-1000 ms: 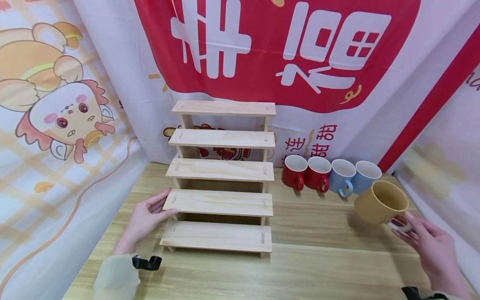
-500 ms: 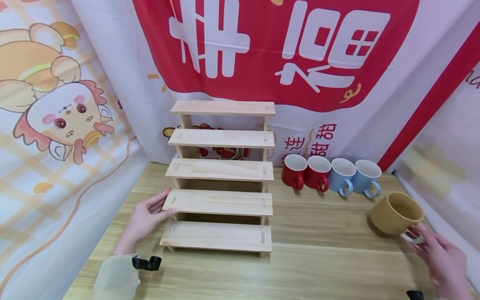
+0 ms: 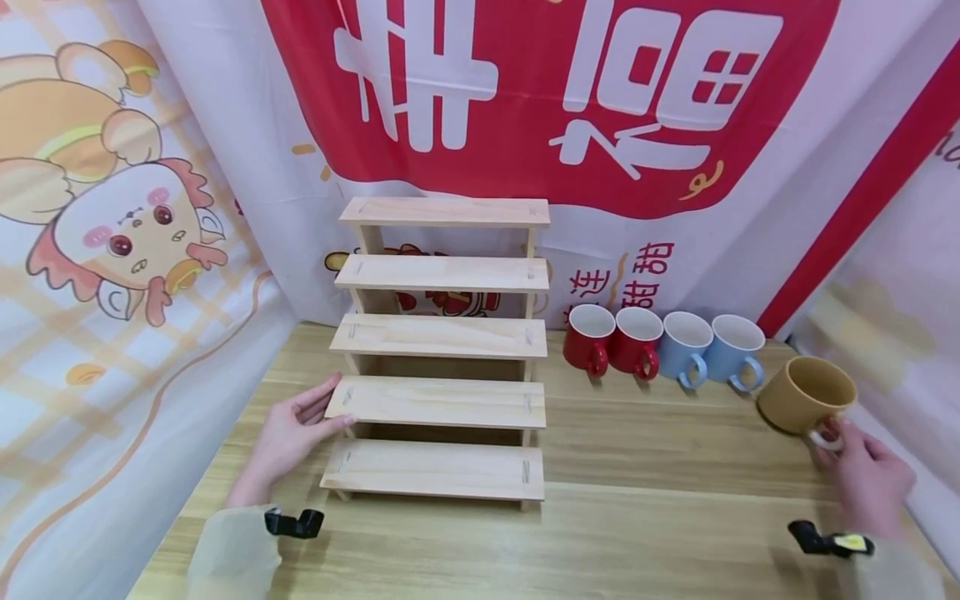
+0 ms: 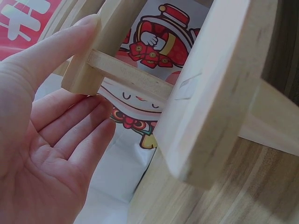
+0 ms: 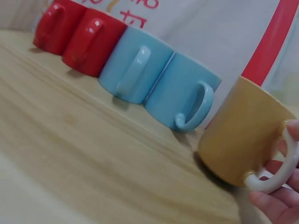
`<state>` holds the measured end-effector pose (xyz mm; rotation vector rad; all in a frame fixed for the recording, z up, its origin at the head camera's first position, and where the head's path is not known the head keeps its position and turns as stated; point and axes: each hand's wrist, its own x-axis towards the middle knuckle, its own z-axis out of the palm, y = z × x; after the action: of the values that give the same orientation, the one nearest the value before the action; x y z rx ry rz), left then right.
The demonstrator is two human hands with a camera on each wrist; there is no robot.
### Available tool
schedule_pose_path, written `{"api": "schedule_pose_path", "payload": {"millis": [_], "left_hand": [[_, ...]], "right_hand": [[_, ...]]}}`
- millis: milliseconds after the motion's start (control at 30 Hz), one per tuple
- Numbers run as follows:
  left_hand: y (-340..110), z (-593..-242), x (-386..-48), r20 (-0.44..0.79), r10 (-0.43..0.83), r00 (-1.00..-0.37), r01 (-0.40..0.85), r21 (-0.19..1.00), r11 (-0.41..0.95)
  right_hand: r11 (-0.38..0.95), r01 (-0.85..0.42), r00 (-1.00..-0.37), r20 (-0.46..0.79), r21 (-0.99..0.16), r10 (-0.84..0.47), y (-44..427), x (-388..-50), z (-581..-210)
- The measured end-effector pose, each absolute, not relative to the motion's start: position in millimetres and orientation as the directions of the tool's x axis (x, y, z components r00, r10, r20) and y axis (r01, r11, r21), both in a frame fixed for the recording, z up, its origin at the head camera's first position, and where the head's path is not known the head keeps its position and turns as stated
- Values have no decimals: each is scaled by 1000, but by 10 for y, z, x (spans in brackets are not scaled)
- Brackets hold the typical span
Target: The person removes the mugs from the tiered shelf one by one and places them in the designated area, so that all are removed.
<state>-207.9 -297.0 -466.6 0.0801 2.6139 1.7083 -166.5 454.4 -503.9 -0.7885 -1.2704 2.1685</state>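
Observation:
My left hand (image 3: 295, 429) holds the left end of the second-lowest step of a pale wooden stepped shelf (image 3: 438, 402). In the left wrist view the thumb (image 4: 70, 42) lies over the board's end and the fingers are below it. At the right, my right hand (image 3: 866, 467) grips the white handle of a mustard-yellow mug (image 3: 795, 400). In the right wrist view the mug (image 5: 238, 135) is upright or nearly so, at the tabletop; I cannot tell whether its whole base touches. Beside it stands a light blue mug (image 5: 180, 91) with its handle facing forward.
Two red mugs (image 3: 587, 343) and another light blue mug (image 3: 681, 346) continue the row along the back cloth (image 3: 720, 258). A printed cloth wall (image 3: 112, 350) closes off the left side. Wood-grain tabletop (image 3: 637, 533) extends in front of the shelf and mugs.
My right hand has carried the yellow mug rightward, then back towards the end of the row. The right blue mug's handle has come into view. The left hand stays on the shelf.

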Motion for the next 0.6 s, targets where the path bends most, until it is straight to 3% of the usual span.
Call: {"api": "schedule_pose_path", "payload": {"millis": [233,600], "left_hand": [[-2975,-4652,-2079,6,47,-999,24,920,391],[-2976,-4658,-2083,21,54,-998,40,923,382]], "right_hand": [[-532,-188,-740,-237,-826,630,4618,-2049,-4999],[-536,-95,-763,-284,-839,580,4634,-2413,-4888]]}}
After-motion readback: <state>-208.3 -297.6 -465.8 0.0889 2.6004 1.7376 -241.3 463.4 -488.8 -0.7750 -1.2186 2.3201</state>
